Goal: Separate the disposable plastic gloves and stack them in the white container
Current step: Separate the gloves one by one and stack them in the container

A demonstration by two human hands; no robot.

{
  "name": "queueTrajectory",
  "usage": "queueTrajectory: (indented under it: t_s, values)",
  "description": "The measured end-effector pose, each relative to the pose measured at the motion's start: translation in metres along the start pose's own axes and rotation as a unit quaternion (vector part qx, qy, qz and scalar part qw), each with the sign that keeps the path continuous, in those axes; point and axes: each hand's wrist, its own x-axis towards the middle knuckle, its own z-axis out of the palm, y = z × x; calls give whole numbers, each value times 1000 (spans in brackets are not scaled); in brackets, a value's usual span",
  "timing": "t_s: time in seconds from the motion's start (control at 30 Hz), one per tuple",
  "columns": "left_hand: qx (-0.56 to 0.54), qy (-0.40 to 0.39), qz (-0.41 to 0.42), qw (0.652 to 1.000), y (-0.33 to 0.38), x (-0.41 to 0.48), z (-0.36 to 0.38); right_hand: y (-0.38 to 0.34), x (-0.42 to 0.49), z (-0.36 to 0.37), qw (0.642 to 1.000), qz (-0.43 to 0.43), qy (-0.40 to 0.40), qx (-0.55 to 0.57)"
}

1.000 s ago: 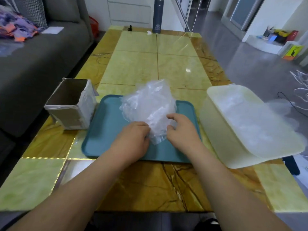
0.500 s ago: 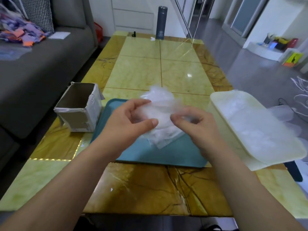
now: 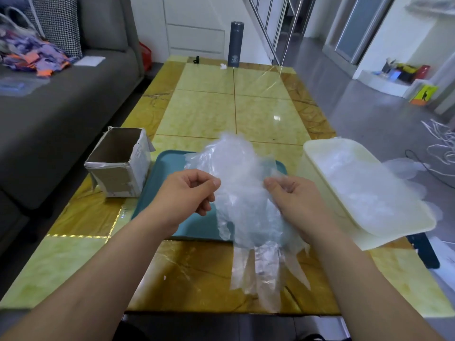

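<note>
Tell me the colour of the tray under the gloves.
Teal blue tray, clearest in the head view.

Soft even daylight, small glare spot on glossy table point(image 3: 277, 118) — wide-angle bending, slightly soft edges

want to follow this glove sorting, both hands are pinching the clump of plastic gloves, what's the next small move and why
Probably draw the hands slowly apart to peel one glove free. The left hand and right hand each pinch an upper edge of the clump of plastic gloves, held above the teal tray with layers stuck together; the white container waits at right.
</note>
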Motion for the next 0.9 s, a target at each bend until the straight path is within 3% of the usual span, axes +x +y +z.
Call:
queueTrajectory:
  t_s: [0.17,0.23,0.33,0.4,0.47,0.6,0.67,0.73,0.8,0.9]
  values:
    - [60,39,-13,997,-7,7,6,6,5,0,999,12,-4,-31]
    - [5,42,-39,998,-8,10,6,5,6,1,999,-3,-11,-32]
    - [-113,-27,-89,989,-5,11,7,1,5,2,999,-9,-46,15]
    - [-134,-74,-106,982,-7,10,9,-1,4,2,997,-2,-67,47]
    - [-130,-65,-107,984,-8,11,9,1,6,2,998,-7,-52,29]
    - [-42,44,-37,997,-8,18,-5,11,11,-2,995,8,53,-81]
    - [21,82,29,996,0,17,-14,16,13,-3,993,28,74,-82]
    - [14,90,93,991,13,11,-22,15,14,-3,993,33,81,-80]
    - [-40,52,141,988,26,5,-31,13,13,-1,993,30,79,-86]
    - [-174,-98,132,971,36,-5,-42,8,10,6,995,38,69,-58]
